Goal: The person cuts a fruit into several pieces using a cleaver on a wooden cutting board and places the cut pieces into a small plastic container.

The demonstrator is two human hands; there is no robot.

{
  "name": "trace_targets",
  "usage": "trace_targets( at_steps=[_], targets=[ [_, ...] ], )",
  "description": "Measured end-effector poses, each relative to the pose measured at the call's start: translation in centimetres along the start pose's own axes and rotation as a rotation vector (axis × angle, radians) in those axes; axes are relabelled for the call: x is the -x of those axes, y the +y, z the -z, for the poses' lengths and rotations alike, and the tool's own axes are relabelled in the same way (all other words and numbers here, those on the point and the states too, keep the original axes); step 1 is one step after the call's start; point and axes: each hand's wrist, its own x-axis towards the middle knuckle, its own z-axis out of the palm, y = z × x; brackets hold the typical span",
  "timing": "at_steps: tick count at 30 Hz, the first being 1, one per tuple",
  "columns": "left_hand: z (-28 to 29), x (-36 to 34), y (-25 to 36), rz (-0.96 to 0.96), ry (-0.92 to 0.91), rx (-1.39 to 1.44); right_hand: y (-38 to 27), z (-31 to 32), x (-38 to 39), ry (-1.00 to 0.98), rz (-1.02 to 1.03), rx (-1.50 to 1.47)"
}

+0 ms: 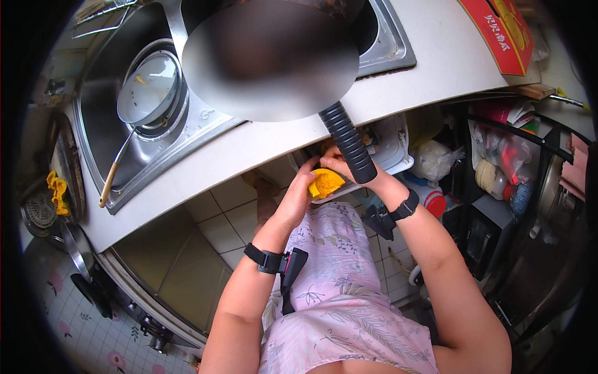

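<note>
A piece of yellow-orange pumpkin (327,182) with a hollowed, fibrous inner side is held over an open white bin (395,147) below the counter's edge. My left hand (301,187) is closed around its left side. Close by, at its far edge, the fingers of my right hand (336,163) are bent together. A thick black ribbed pan handle (350,144) juts out above and covers part of that hand, so what its fingertips hold is hidden.
The double sink (99,124) has a white pan (149,93) with a wooden handle inside its left basin. A red box (502,37) stands at the counter's far right. Bagged goods (436,159) and a dark rack (517,143) are at right. A large blurred area hides the counter's middle.
</note>
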Motion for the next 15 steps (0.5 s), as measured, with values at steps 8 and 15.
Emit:
trace_targets(
  at_steps=[8, 15],
  targets=[
    [1.7, 4.7, 3.1, 0.088, -0.023, -0.085, 1.1, -0.4, 0.3, 0.261, 0.302, 0.331],
    [4.7, 10.9, 4.2, 0.060, 0.082, -0.044, -0.5, -1.4, -1.5, 0.280, 0.648, 1.049]
  ],
)
